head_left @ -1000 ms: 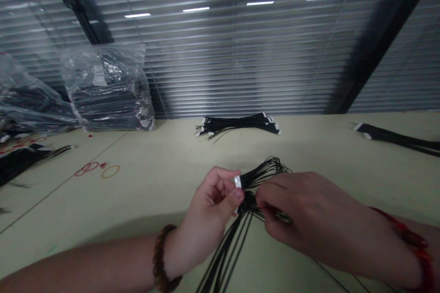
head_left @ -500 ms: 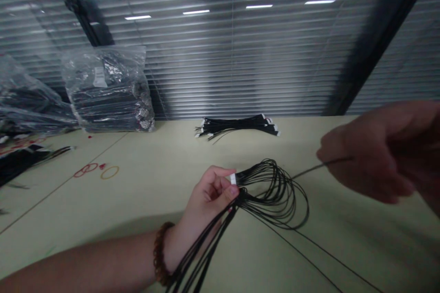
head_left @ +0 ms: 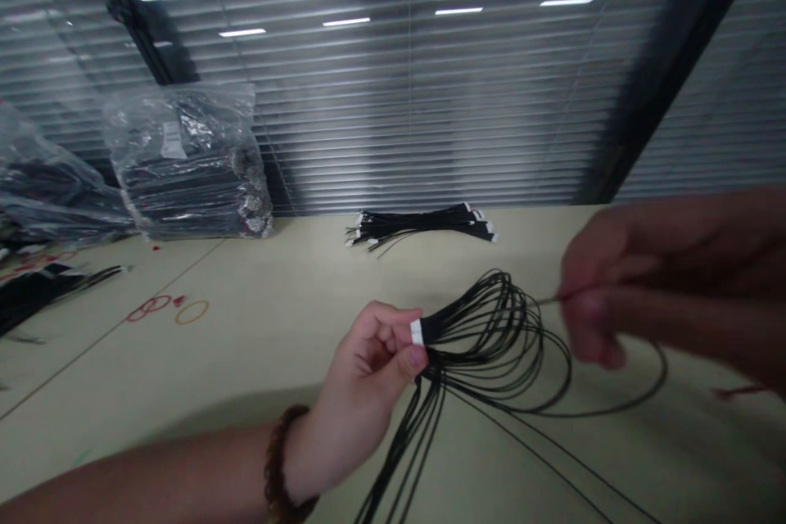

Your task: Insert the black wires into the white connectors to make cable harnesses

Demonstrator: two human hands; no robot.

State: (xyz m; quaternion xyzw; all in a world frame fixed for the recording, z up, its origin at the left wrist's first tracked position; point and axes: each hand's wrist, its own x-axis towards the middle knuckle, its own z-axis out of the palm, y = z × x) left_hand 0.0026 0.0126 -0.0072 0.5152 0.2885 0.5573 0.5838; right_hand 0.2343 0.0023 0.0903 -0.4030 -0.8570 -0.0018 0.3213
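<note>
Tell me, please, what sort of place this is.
Probably a wiring workshop: the left hand holds black wires ending in a white connector, a similar bundle lies on the pale table, and a clear bag holds dark bundles.

The head camera looks forward and down from close above the table (head_left: 276,295). It faces blinds (head_left: 344,115) beyond the table.

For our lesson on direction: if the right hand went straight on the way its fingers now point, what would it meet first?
Beyond the single wire it pinches, the right hand would probably meet the looped black wires to the left; depth is unclear, so it might pass above them.
</note>
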